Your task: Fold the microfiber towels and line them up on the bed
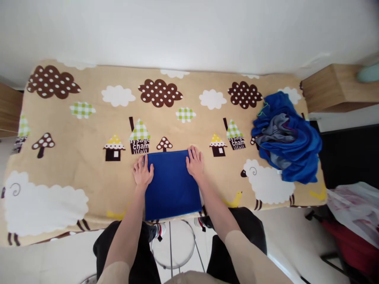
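A blue cloth point(173, 185), folded into a flat rectangle, lies at the front edge of the covered surface. My left hand point(143, 172) rests on its far left corner, fingers stretched out and spread. On the far right corner lies my right hand point(195, 162), also flat with the fingers extended. Neither hand grips the cloth; both touch its upper edge. Off to the right sits a crumpled heap of blue and grey clothing point(299, 142), apart from both hands.
A beige printed blanket point(97, 130) with sheep, clouds and houses covers the surface. Wooden furniture point(322, 90) stands at the right end, with more wood point(8, 108) at the left. A plastic bag point(355, 209) lies over something red at the lower right. A white wall runs behind.
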The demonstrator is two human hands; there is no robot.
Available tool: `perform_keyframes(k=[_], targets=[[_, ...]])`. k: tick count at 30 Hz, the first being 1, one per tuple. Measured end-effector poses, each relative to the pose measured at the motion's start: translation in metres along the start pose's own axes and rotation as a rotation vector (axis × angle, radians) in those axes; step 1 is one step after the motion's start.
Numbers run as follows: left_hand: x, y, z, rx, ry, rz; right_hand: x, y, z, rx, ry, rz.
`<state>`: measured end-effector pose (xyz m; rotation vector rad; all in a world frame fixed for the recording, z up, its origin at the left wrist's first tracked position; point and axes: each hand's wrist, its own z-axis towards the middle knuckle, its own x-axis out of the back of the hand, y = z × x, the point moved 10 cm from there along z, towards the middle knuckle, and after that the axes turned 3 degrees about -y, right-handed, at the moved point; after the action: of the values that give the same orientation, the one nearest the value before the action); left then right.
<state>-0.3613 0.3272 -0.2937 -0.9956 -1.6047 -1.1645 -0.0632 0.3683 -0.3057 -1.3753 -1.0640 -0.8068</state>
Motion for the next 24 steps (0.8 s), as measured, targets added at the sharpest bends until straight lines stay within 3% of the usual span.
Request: perform_keyframes(k=[11, 17, 24], targets=[[0.002, -0.005, 0.006, 0.056, 0.052, -0.058, 0.002, 0.031, -0.002, -0.07, 0.185, 0.272], [0.012, -0.01, 0.006, 0.167, 0.117, -0.207, 0.001, 0.034, 0.0, -0.092, 0.205, 0.288], [0.006, -0.017, 0.004, 0.165, 0.206, -0.184, -0.003, 0.035, 0.0, -0.076, 0.203, 0.242]])
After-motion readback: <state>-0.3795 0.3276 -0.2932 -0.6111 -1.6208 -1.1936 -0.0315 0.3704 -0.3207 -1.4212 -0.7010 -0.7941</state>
